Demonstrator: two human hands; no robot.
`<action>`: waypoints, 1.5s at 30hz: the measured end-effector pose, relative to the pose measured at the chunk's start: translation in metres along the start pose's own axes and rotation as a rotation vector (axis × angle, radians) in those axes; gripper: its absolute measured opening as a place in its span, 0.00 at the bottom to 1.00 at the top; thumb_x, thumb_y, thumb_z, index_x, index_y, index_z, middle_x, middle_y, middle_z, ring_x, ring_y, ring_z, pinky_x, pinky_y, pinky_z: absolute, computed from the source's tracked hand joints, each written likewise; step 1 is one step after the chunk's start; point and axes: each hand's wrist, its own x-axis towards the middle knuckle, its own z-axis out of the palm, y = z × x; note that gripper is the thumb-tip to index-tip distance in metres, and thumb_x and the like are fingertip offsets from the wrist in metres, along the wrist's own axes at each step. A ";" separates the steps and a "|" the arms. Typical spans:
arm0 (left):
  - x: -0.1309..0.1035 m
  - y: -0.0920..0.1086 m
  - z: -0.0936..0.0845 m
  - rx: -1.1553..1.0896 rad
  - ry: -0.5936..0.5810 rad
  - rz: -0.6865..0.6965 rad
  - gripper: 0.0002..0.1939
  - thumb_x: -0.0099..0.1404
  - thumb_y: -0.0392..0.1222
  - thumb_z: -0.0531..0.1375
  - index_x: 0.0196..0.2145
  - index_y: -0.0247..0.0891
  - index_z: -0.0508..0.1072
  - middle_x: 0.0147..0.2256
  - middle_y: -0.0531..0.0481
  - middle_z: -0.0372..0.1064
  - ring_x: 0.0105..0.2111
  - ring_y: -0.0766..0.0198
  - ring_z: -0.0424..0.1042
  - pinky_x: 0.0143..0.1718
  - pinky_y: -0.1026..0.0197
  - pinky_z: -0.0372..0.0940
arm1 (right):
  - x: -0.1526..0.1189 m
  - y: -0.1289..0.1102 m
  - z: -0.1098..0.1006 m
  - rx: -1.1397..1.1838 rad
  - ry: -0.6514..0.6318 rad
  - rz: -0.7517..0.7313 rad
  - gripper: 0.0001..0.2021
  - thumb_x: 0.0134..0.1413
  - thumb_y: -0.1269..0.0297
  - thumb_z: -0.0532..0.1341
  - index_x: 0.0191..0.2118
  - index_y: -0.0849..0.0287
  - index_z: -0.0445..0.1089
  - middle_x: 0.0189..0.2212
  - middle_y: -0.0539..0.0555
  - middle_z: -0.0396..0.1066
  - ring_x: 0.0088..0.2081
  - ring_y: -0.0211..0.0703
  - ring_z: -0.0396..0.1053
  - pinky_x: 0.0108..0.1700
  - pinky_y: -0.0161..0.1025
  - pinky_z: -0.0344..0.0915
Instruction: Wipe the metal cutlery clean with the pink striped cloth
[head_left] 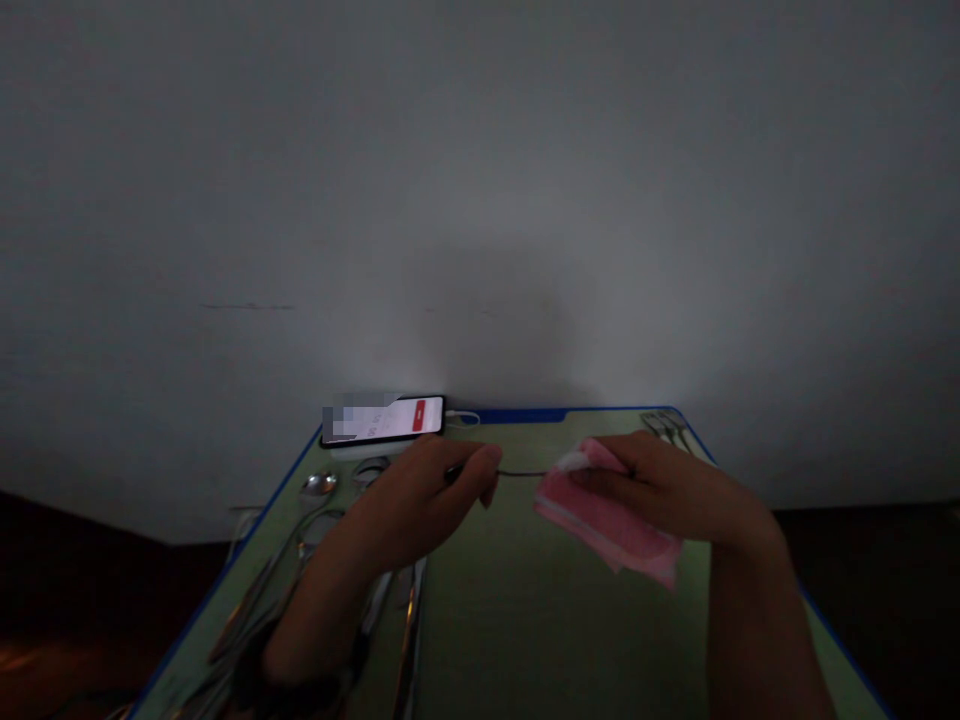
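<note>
My left hand [435, 490] is closed around one end of a thin metal utensil [521, 473], held level above the table. In my right hand [652, 480] is a pink and white cloth [607, 515], pinched around the utensil's other end, which the cloth hides. What kind of utensil it is cannot be made out. Several spoons [319, 485] and other cutlery [409, 630] lie on the table to the left, partly under my left forearm.
The green table [525, 640] has a blue edge and stands against a grey wall. A lit phone [386, 420] with a white cable [463, 416] lies at the back left. Several forks [664, 425] rest at the back right corner.
</note>
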 end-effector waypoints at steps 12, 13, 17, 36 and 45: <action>0.000 0.001 0.000 0.009 -0.001 0.003 0.24 0.67 0.49 0.43 0.20 0.36 0.66 0.16 0.57 0.56 0.18 0.70 0.57 0.21 0.67 0.49 | 0.000 0.002 0.001 -0.007 0.007 0.003 0.14 0.55 0.57 0.51 0.25 0.60 0.62 0.20 0.46 0.64 0.22 0.31 0.57 0.23 0.30 0.50; 0.000 0.001 0.001 0.008 -0.002 0.005 0.24 0.67 0.49 0.42 0.21 0.36 0.66 0.16 0.57 0.56 0.18 0.70 0.57 0.21 0.67 0.49 | 0.000 0.002 0.001 -0.006 0.006 -0.001 0.13 0.55 0.58 0.51 0.25 0.60 0.62 0.21 0.46 0.64 0.22 0.31 0.58 0.23 0.30 0.51; 0.000 0.001 0.000 0.016 -0.010 0.008 0.24 0.67 0.49 0.42 0.21 0.36 0.67 0.16 0.57 0.56 0.19 0.70 0.57 0.21 0.67 0.49 | 0.000 0.002 0.001 -0.004 0.010 -0.008 0.12 0.55 0.59 0.51 0.24 0.60 0.61 0.20 0.46 0.64 0.22 0.30 0.57 0.23 0.30 0.50; 0.000 0.000 0.001 0.023 -0.003 0.004 0.24 0.67 0.48 0.43 0.21 0.36 0.66 0.16 0.57 0.56 0.19 0.71 0.57 0.22 0.67 0.49 | 0.000 0.001 0.001 0.010 -0.006 0.017 0.12 0.55 0.60 0.52 0.26 0.59 0.62 0.21 0.46 0.64 0.23 0.30 0.57 0.23 0.29 0.51; 0.000 0.001 0.000 0.031 -0.019 0.001 0.24 0.67 0.49 0.42 0.21 0.36 0.66 0.16 0.57 0.56 0.18 0.71 0.57 0.21 0.66 0.48 | -0.001 0.001 0.001 0.003 -0.005 -0.004 0.12 0.56 0.60 0.51 0.25 0.59 0.61 0.20 0.45 0.63 0.22 0.29 0.57 0.23 0.28 0.51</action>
